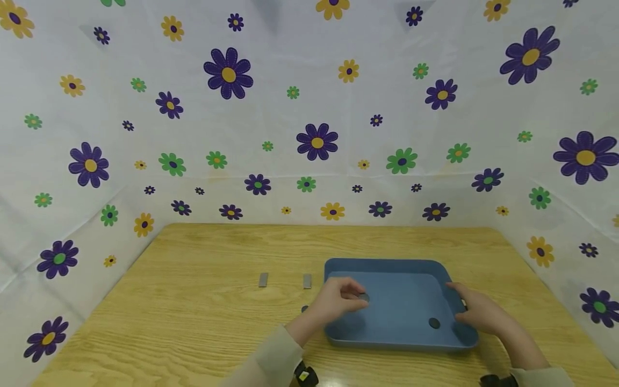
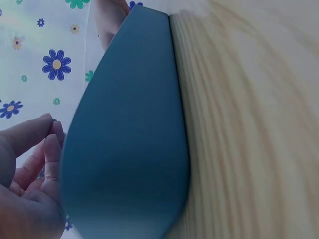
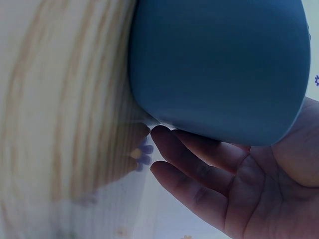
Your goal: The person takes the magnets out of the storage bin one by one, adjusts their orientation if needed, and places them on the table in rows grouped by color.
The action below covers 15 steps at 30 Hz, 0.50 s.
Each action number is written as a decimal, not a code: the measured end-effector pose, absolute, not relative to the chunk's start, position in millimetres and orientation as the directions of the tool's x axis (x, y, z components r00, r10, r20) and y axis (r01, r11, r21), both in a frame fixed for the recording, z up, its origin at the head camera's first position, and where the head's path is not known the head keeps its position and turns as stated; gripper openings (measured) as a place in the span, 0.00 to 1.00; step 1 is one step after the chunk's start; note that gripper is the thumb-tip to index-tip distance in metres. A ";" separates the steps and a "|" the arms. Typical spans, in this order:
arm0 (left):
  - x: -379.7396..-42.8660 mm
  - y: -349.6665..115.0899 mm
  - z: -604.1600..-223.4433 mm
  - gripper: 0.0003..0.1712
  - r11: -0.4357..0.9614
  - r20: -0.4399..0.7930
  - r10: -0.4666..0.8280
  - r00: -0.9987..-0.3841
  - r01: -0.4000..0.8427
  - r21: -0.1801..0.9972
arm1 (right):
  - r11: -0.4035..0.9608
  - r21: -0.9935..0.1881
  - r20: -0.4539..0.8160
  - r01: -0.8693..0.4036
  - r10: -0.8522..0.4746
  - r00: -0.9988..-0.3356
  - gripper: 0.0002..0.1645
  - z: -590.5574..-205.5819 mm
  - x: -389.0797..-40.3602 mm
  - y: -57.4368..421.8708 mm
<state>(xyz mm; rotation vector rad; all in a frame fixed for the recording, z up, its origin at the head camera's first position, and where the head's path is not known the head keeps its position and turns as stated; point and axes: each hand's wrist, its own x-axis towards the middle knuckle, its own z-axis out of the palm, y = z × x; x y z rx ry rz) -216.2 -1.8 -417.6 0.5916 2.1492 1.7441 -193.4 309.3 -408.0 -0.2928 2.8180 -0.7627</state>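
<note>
A blue tray [image 1: 396, 344] with raised walls sits on the wooden table. Over its left part, my left hand [image 1: 338, 298] pinches a small dark round disc [image 1: 365, 297] between thumb and fingertips; in the left wrist view only a dark sliver of it shows. My right hand [image 1: 481, 312] grips the tray's right wall, its fingers against the outside in the right wrist view. Another dark disc [image 1: 434, 323] lies on the tray floor near the right. Just left of the tray, a dark disc [image 1: 304, 309] is partly hidden by my left hand.
Two small grey rectangular pieces, a left one [image 1: 263, 279] and a right one [image 1: 307, 281], lie left of the tray on the wooden table [image 1: 193, 312]. A white flower-patterned cloth [image 1: 271, 123] stands around the table's back and sides.
</note>
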 end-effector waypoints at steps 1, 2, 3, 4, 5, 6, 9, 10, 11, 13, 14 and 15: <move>-216.0 -7.4 -418.0 0.11 0.177 0.015 0.496 -0.868 0.118 0.977 | 0.844 -0.519 -0.146 -0.136 -0.244 -0.959 0.38 -408.0 -193.3 309.1; -215.9 -13.0 -418.2 0.12 0.177 0.011 0.495 -0.869 0.113 0.978 | 0.842 -0.522 -0.146 -0.136 -0.246 -0.958 0.38 -407.8 -193.2 308.9; -215.6 -18.6 -418.3 0.12 0.183 0.007 0.491 -0.871 0.110 0.977 | 0.840 -0.526 -0.147 -0.135 -0.246 -0.958 0.38 -407.7 -193.1 308.8; -215.7 -24.2 -418.5 0.12 0.193 0.006 0.485 -0.874 0.113 0.975 | 0.839 -0.527 -0.146 -0.135 -0.246 -0.958 0.39 -407.5 -193.0 308.6; -215.4 -29.7 -418.1 0.12 0.209 0.004 0.480 -0.877 0.119 0.971 | 0.839 -0.527 -0.145 -0.136 -0.246 -0.958 0.39 -407.4 -192.9 308.4; -215.3 -35.3 -417.7 0.13 0.224 0.007 0.476 -0.879 0.128 0.966 | 0.838 -0.528 -0.144 -0.137 -0.248 -0.958 0.39 -407.3 -192.8 308.3; -215.4 -51.3 -416.9 0.13 0.285 0.022 0.448 -0.894 0.166 0.944 | 0.839 -0.525 -0.141 -0.143 -0.251 -0.958 0.38 -407.0 -192.6 307.9; -215.5 -56.5 -416.4 0.13 0.303 0.032 0.440 -0.897 0.182 0.935 | 0.841 -0.522 -0.139 -0.146 -0.253 -0.958 0.38 -407.1 -192.6 307.9; -215.7 -61.6 -416.2 0.13 0.320 0.038 0.433 -0.900 0.194 0.927 | 0.840 -0.522 -0.140 -0.146 -0.253 -0.957 0.38 -407.1 -192.6 307.9; -216.0 -71.4 -415.9 0.14 0.347 0.054 0.416 -0.908 0.213 0.913 | 0.840 -0.521 -0.140 -0.148 -0.256 -0.957 0.38 -407.3 -192.6 308.2; -216.3 -76.2 -416.1 0.13 0.357 0.059 0.409 -0.910 0.220 0.908 | 0.841 -0.520 -0.141 -0.148 -0.256 -0.956 0.38 -407.4 -192.5 308.4; -216.4 -80.9 -416.1 0.13 0.364 0.063 0.404 -0.912 0.224 0.904 | 0.841 -0.521 -0.142 -0.147 -0.255 -0.956 0.38 -407.5 -192.5 308.6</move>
